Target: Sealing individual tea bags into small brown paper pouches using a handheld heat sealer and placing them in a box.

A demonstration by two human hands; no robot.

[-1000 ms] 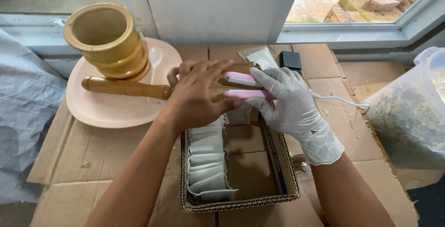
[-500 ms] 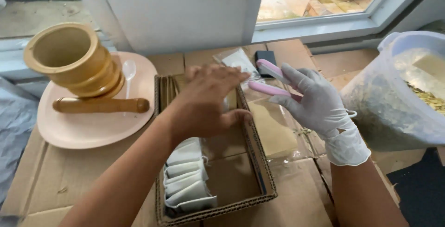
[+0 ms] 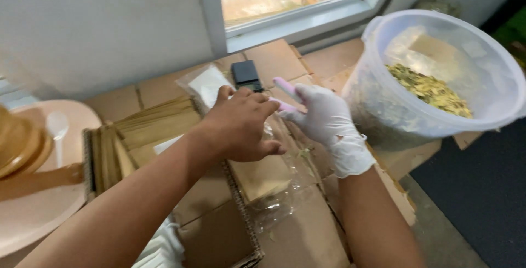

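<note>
My right hand (image 3: 324, 119), in a white glove, grips a pink two-armed hand tool (image 3: 287, 89) just left of a big clear bucket (image 3: 378, 112). My bare left hand (image 3: 241, 124) is palm down with curled fingers, its fingertips against the tool's lower arm. Whether it holds anything is hidden. Both hands hover over clear plastic pouches with brown packets (image 3: 268, 177) lying on the cardboard surface (image 3: 164, 87).
The bucket holds dried yellow-green leaves (image 3: 430, 88). A small black device (image 3: 246, 74) and a clear bag (image 3: 205, 84) lie near the window. A cardboard tray (image 3: 241, 202) holds brown envelopes (image 3: 145, 128) and white sachets (image 3: 161, 249). At left a pink plate (image 3: 27, 218) carries a wooden mortar (image 3: 19, 145) and pestle (image 3: 38, 181).
The view has swung right, bringing the bucket close. Both hands have moved right, off the tray, and the brown packet seen against the pink tool a second ago no longer shows.
</note>
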